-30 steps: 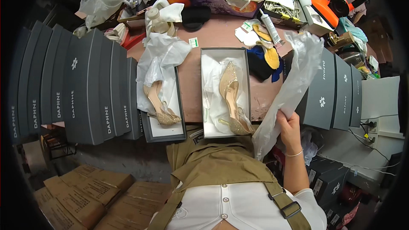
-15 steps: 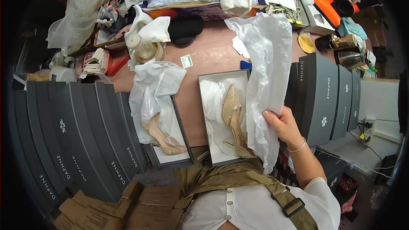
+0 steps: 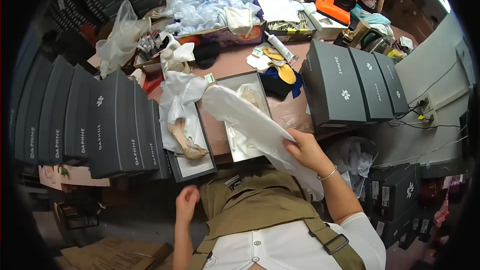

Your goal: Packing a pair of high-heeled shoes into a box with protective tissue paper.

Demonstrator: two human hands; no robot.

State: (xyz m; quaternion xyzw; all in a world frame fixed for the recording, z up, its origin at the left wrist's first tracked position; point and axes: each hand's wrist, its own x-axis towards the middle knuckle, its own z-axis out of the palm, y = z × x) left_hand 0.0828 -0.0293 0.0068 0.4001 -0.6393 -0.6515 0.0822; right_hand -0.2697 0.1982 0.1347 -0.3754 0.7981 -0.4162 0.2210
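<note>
A long sheet of white tissue paper hangs from my right hand, whose thumb and fingers are closed on its edge. The sheet slants across a grey shoe box, hiding most of the glittery gold high-heeled shoe inside. Left of it, an open shoe box holds another gold heel, its toe end under crumpled white paper. Low at the left, near my waist, my left hand is raised with fingers curled in and nothing visible in them.
Rows of grey shoe boxes stand left and right. A carton of crumpled paper sits at the back. Gloves, a white tube and an orange tool lie on the pink table.
The tissue paper has swung left over the right box, covering most of its shoe. My left hand has come into view. The view has shifted, showing more of the room.
</note>
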